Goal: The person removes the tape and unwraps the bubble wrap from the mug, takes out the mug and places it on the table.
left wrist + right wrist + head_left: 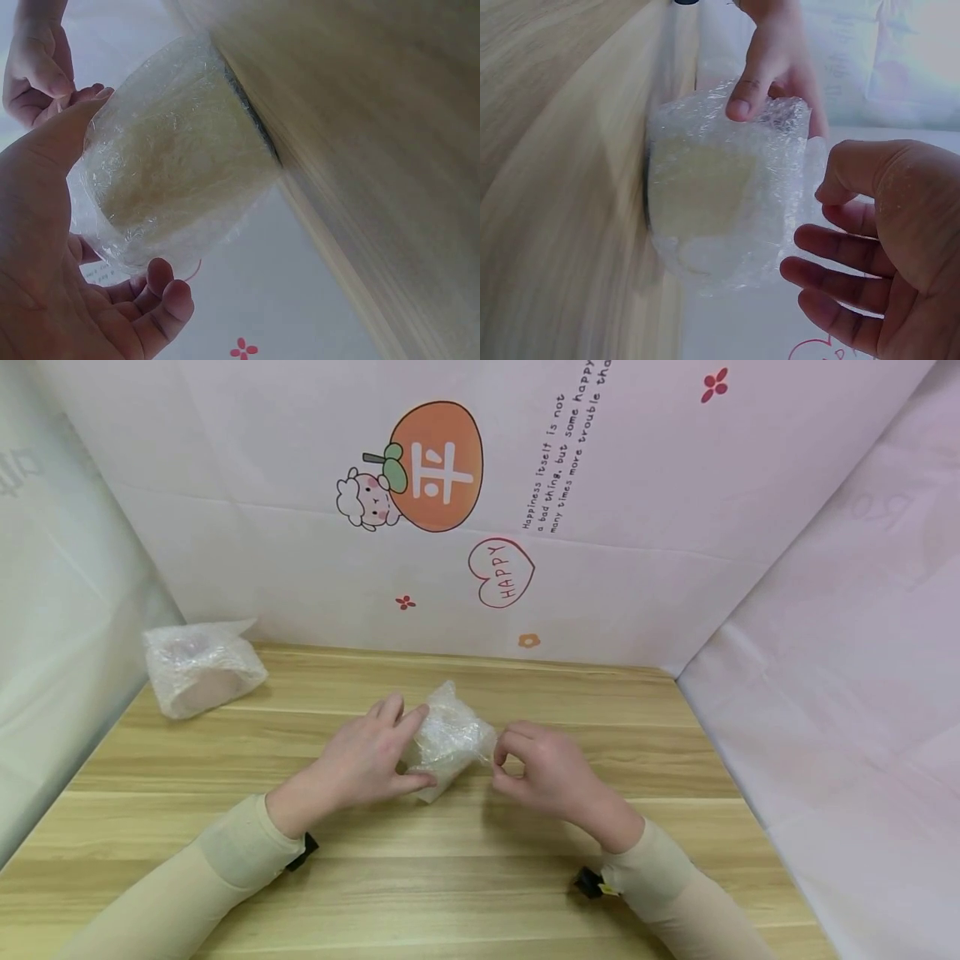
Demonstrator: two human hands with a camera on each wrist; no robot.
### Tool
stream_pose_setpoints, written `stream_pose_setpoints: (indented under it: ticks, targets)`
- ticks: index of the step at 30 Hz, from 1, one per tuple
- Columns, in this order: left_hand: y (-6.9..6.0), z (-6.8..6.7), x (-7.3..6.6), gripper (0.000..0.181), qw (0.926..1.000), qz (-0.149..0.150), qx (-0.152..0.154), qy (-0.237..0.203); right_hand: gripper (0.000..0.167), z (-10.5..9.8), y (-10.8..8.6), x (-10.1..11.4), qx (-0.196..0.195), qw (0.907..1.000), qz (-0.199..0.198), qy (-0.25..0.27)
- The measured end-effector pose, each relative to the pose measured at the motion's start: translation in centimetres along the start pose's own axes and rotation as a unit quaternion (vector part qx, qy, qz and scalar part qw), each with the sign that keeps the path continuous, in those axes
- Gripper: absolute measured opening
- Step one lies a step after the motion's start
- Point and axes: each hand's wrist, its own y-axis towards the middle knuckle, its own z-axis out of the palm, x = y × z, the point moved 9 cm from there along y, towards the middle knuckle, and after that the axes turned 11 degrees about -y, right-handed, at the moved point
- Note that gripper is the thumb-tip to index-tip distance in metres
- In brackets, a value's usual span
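A small package in clear bubble wrap (452,739) stands on the wooden table, with something pale yellowish showing through the plastic in both wrist views. My left hand (356,764) holds it from the left, thumb on the near side and fingers on the far side. On the right, my right hand (551,770) pinches a loose edge of the wrap between thumb and index finger. In the right wrist view the other fingers (840,277) of that hand are bent and hold nothing. What exactly the wrap encloses cannot be made out.
A second bubble-wrapped bundle (202,668) lies at the table's back left corner. White printed cloth (300,568) walls in the back and both sides of the wooden table (420,893).
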Motion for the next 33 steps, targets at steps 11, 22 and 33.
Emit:
stream_pose_setpoints:
  ticks: [11,22,33]
  targets:
    - [-0.1,-0.1,-0.1,0.102,1.0,0.003,-0.001,0.003,0.019,-0.9,0.0,-0.3,-0.016,0.9974,0.029,0.063]
    - [0.0,-0.1,-0.1,0.101,1.0,0.006,-0.002,0.003,0.024,-1.0,-0.1,-0.9,-0.013,0.986,0.064,0.153]
    - [0.0,0.0,0.0,0.104,1.0,0.0,0.001,-0.006,0.023,-0.8,-0.1,-1.1,-0.001,0.9727,0.076,0.219]
